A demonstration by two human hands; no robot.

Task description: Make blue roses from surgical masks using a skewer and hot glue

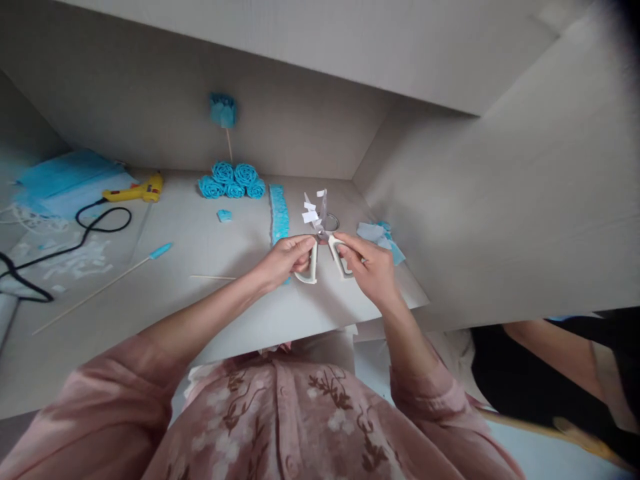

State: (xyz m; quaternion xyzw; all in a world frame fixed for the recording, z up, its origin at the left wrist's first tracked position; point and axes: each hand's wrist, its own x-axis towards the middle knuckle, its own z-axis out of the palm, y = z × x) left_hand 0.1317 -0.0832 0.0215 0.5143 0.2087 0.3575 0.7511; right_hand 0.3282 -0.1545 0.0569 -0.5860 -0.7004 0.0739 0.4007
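Observation:
A pair of scissors [322, 235] with white handles is held between both hands, its blades spread apart and pointing away from me. My left hand [290, 259] is closed on the left handle, while my right hand [367, 263] grips the right one. Small white scraps [310, 217] show at the blades; whether they stick to them I cannot tell. Just behind lies a ring-shaped roll [331, 222], partly hidden by the scissors. A crinkled blue strip [279, 210] runs along the table beside my left hand, its near end covered by that hand.
Blue rolled paper-like flowers [234, 180] are stacked at the back, near one on a stick [223, 112]. A yellow glue gun [135, 190], blue sheets [75, 177] and a blue-tipped stick [160, 251] lie left. Scraps [383, 237] lie right, by a cardboard wall [500, 213].

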